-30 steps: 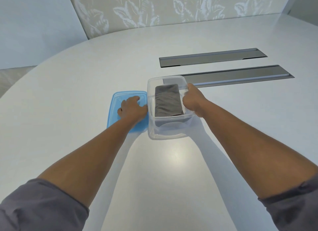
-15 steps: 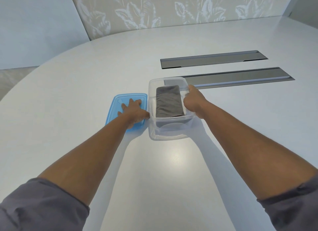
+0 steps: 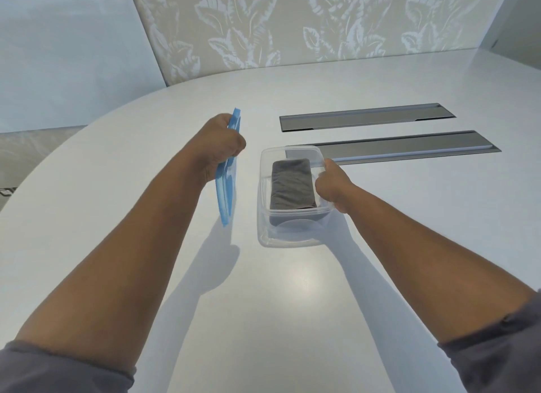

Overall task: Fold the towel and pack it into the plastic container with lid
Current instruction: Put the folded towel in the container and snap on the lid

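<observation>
Lifted off the surface (image 3: 292, 290) now, the blue lid (image 3: 227, 184) is held up on its edge by the left hand (image 3: 219, 146); half a second ago it was lying flat with that hand pressed on top of it. The left fingers are curled tight round the lid's top part. The right hand (image 3: 332, 187) is kept where it was, at the right side of the clear plastic container (image 3: 288, 234), with its fingers bent round the rim. The grey folded towel (image 3: 292, 187) is already packed inside the container, lying flat. The container is set just in front of the nearer of two long metal slots (image 3: 409, 149) in the surface.

For a good finish, the lid should probably be tipped flat and brought over the container. Its corners should be lined up with the rim before it is pushed down. The container should be kept steady by the right hand, so it is not slid away. No bit of towel should be caught under the lid.
</observation>
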`<state>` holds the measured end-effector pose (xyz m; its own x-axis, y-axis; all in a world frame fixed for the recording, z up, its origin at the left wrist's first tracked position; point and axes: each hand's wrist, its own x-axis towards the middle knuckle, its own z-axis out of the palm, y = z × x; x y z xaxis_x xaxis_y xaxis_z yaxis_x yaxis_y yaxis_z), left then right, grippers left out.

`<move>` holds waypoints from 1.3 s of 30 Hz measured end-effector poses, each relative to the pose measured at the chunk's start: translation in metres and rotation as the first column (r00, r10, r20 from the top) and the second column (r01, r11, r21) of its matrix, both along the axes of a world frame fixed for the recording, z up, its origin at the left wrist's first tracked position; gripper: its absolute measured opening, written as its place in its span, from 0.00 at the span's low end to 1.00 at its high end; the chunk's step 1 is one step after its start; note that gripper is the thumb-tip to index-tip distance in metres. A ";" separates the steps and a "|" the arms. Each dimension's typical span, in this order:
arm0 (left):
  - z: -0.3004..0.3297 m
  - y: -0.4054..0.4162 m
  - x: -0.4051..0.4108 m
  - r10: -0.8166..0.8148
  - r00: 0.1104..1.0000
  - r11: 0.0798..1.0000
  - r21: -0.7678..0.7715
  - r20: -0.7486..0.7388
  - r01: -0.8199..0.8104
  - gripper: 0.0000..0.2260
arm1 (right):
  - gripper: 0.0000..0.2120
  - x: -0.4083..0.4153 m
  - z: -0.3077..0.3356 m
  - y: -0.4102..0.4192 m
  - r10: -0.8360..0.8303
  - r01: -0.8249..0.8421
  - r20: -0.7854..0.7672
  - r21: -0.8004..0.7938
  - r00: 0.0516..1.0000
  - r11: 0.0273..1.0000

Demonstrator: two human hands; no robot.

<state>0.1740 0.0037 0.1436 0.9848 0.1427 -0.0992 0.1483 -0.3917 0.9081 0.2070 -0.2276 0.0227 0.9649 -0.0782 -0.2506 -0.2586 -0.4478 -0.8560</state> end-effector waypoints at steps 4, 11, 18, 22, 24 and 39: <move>0.024 -0.007 -0.012 -0.007 0.997 0.984 -0.177 0.075 0.020 0.38 | 0.25 -0.001 0.000 0.003 -0.029 0.029 -0.016 -0.002 0.999 1.000; 0.023 -0.015 -0.018 0.023 0.995 0.845 -0.533 0.098 0.033 0.35 | 0.16 -0.019 0.019 0.020 -0.272 0.291 0.240 -0.050 0.932 0.955; -0.026 -0.029 -0.001 0.096 0.993 0.780 -0.625 0.063 -0.036 0.24 | 0.06 -0.018 0.061 0.020 -0.194 0.135 0.081 0.467 0.978 0.874; -0.055 -0.036 0.009 0.056 0.993 0.871 -0.491 0.103 0.002 0.11 | 0.08 -0.012 0.049 0.011 -0.205 0.151 0.100 0.389 0.974 0.909; -0.070 -0.038 0.015 0.008 0.994 0.917 -0.398 0.110 0.036 0.10 | 0.13 -0.013 0.042 0.010 -0.204 0.158 0.102 0.345 0.974 0.925; -0.116 -0.042 0.023 -0.075 0.995 0.989 -0.120 0.072 0.083 0.11 | 0.23 -0.010 0.001 0.008 -0.092 0.071 0.096 0.205 0.991 0.976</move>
